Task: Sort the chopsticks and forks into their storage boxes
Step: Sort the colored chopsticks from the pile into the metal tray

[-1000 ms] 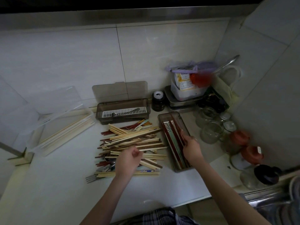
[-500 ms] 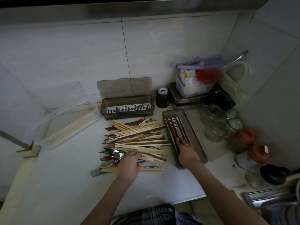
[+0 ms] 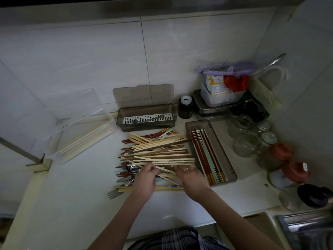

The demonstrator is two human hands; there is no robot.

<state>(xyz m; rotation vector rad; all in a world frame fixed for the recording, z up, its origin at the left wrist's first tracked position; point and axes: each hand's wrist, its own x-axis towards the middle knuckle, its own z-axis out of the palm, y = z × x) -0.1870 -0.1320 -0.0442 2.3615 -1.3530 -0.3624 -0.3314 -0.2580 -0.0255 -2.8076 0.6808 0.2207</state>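
A mixed pile of pale, brown and red chopsticks (image 3: pixel 158 152) lies mid-counter, with spoons (image 3: pixel 133 169) and a fork (image 3: pixel 113 193) at its near left edge. My left hand (image 3: pixel 146 181) is at the pile's near side, its fingertips pinching a pale chopstick (image 3: pixel 165 170). My right hand (image 3: pixel 191 177) rests beside it on the pile with its fingers spread. To the right, a grey box (image 3: pixel 232 166) holds red and green chopsticks. A grey box with a white grid (image 3: pixel 146 112) at the back holds one metal utensil. On the left, a clear box (image 3: pixel 54 139) contains pale chopsticks.
Glass jars (image 3: pixel 246 141), brown-lidded jars (image 3: pixel 281 152), a dark bottle (image 3: pixel 185 108) and stacked containers (image 3: pixel 219 94) crowd the back right corner. Tiled walls close off the back and right. A sink (image 3: pixel 306 230) is at the lower right.
My right hand has left the right grey box and come over to the pile's near side beside my left hand. My left hand has stayed on the pile.
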